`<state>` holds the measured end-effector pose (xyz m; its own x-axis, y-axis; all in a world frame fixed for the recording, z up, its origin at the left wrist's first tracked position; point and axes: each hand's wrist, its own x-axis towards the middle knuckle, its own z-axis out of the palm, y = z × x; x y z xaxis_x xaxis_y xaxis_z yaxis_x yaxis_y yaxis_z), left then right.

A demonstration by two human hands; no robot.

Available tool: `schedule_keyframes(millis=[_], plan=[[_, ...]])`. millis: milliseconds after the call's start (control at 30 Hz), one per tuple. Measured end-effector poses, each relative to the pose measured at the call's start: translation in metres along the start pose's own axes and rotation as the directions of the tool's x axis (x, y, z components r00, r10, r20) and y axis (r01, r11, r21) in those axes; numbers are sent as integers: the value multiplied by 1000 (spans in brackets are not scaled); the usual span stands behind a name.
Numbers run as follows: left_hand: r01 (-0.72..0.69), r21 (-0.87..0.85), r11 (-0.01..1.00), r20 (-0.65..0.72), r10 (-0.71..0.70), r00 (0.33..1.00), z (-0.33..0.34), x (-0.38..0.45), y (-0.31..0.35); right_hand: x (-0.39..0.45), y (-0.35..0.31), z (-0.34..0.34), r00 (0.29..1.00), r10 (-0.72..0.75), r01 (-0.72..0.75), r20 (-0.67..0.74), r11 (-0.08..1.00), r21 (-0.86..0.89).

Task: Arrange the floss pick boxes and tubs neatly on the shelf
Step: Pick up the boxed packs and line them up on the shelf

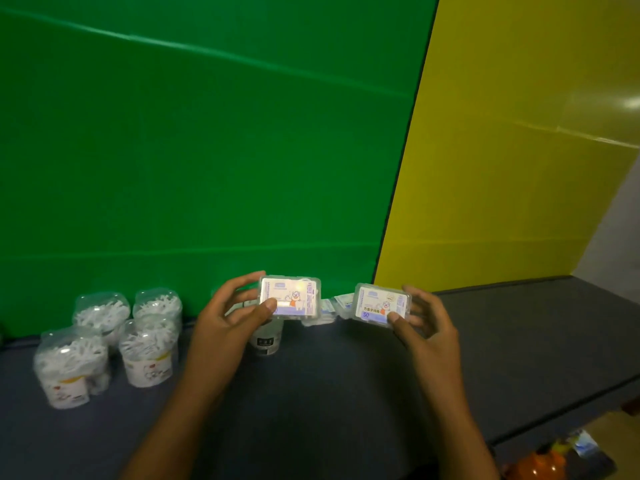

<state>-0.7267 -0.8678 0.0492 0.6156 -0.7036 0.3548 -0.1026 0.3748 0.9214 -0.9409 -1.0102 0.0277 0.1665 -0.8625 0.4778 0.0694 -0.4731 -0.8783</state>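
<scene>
Here the left hand (235, 315) grips one clear floss pick box (290, 297) by its left end, thumb on the label, while the right hand (420, 318) grips a second box (382, 304) by its right end; both boxes are lifted above the shelf (519, 341) near its back edge. Four tubs (107, 341) of white picks stand clustered toward the left back corner, and another tub (266, 339) stands under the left-hand box.

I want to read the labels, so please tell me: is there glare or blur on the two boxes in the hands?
Head view: glare washes out the top of the left hand's box; the right hand's box is clearer, its "50" readable, small print soft. The scene is dim, and the tubs look slightly blurred.
</scene>
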Motion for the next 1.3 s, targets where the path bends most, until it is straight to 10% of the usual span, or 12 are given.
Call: schedule_keyframes(millis=[500, 1000, 1300], plan=[[107, 383, 917, -269, -1, 963, 105, 2, -86, 103, 66, -40, 957, 21, -50, 289, 994, 94], [205, 903, 379, -241, 51, 969, 120, 26, -141, 133, 115, -28, 901, 53, -90, 430, 994, 66], [189, 920, 343, -248, 136, 959, 129, 20, -136, 136, 128, -22, 898, 105, -161, 427, 982, 96]])
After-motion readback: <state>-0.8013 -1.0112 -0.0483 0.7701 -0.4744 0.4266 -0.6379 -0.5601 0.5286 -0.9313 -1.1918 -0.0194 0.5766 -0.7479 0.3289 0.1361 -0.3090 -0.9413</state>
